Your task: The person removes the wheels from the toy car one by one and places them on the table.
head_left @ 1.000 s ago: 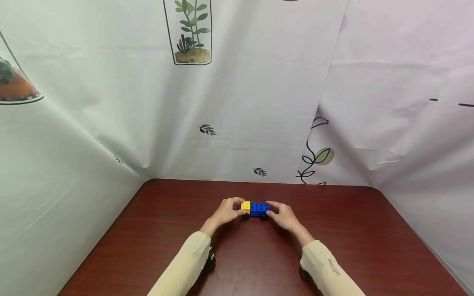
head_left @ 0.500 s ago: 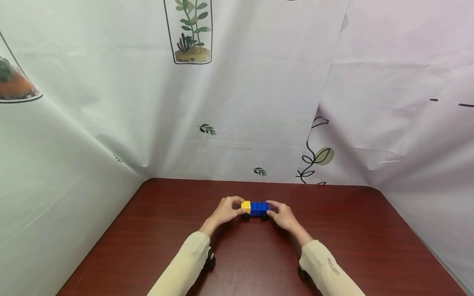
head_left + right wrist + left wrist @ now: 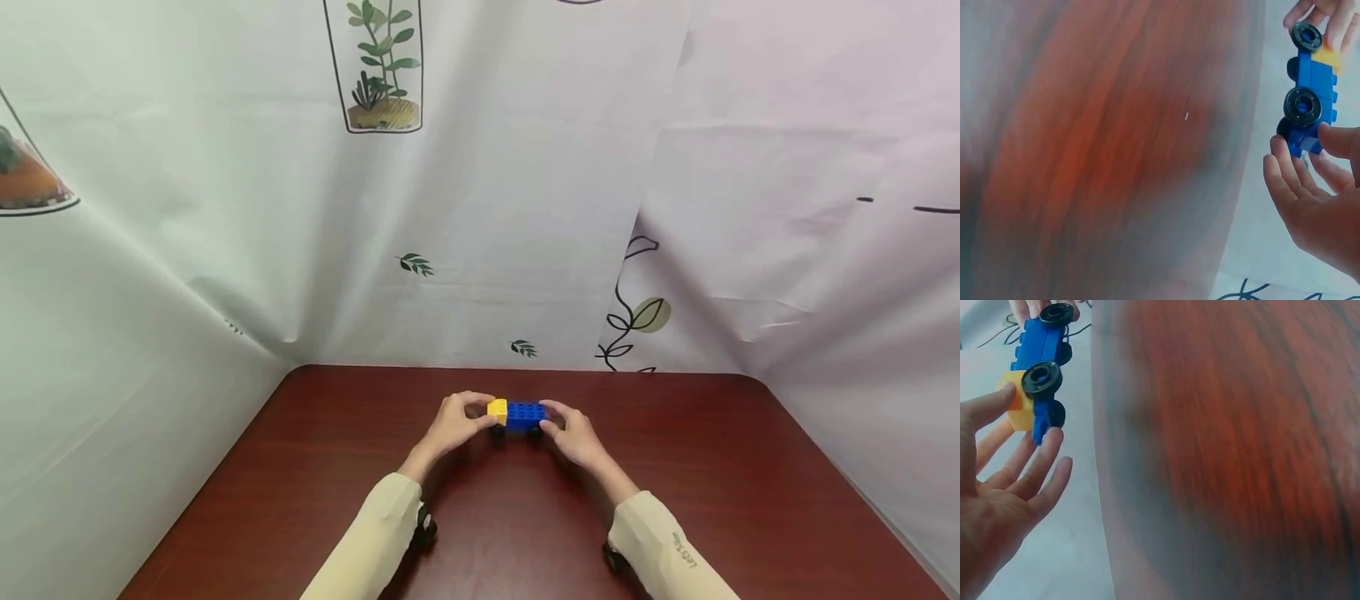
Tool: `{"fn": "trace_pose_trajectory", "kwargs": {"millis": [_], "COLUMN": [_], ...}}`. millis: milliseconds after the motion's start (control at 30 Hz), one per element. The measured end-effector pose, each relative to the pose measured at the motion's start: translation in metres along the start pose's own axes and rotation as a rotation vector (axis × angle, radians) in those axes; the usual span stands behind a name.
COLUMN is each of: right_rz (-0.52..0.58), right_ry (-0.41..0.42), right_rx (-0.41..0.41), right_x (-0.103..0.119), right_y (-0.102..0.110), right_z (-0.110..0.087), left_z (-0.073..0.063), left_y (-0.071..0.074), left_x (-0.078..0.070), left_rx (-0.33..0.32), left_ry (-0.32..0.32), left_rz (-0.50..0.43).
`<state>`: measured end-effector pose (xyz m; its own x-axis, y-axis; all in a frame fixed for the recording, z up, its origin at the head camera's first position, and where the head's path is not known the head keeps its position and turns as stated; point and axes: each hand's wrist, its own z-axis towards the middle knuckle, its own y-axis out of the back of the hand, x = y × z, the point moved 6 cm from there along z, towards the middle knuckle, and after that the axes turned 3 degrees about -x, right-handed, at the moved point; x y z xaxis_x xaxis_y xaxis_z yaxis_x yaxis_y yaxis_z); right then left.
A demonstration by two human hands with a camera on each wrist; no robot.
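Observation:
A toy truck built of bricks, with a blue studded body (image 3: 526, 415), a yellow cab brick (image 3: 497, 410) and black wheels (image 3: 1302, 106), is held crosswise between both hands over the table. My left hand (image 3: 452, 427) pinches the yellow cab end, thumb on the near side and fingers on the far side. At the blue rear end, my right hand (image 3: 579, 437) pinches with thumb and fingers. In the left wrist view the wheels face the table side, and other fingers spread below the truck's front. The right wrist view shows fingertips under the blue end.
The dark red wooden table (image 3: 517, 517) has rounded far corners. White patterned cloth (image 3: 480, 208) hangs close behind it and on both sides. Black wrist devices (image 3: 425, 531) sit under the light sleeves (image 3: 375, 533).
Both hands have raised the toy truck slightly from its earlier spot, keeping their grip at its two ends. The head view has shifted a little.

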<state>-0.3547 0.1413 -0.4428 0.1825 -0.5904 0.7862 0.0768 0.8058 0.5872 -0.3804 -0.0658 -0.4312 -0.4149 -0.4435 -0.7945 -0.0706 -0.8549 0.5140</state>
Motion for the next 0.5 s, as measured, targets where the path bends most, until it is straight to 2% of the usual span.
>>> {"fn": "trace_pose_trajectory", "kwargs": {"millis": [133, 400, 467, 500], "right_rz": [0.026, 0.035, 0.054, 0.066], "right_ry": [0.014, 0.067, 0.086, 0.092], "right_rx": [-0.025, -0.12, -0.139, -0.147], "right_x": [0.009, 0.027, 0.032, 0.035], "right_y": [-0.002, 0.004, 0.004, 0.003], "right_z": [-0.002, -0.006, -0.009, -0.011], "left_z": [-0.001, -0.002, -0.003, -0.006], "left_y": [0.008, 0.017, 0.018, 0.02], "left_x": [-0.001, -0.014, -0.016, -0.022], "left_rx": [-0.083, -0.299, -0.337, -0.354], "left_ry": [0.002, -0.037, -0.024, -0.021], "left_rz": [-0.066, -0.19, -0.217, -0.23]}}
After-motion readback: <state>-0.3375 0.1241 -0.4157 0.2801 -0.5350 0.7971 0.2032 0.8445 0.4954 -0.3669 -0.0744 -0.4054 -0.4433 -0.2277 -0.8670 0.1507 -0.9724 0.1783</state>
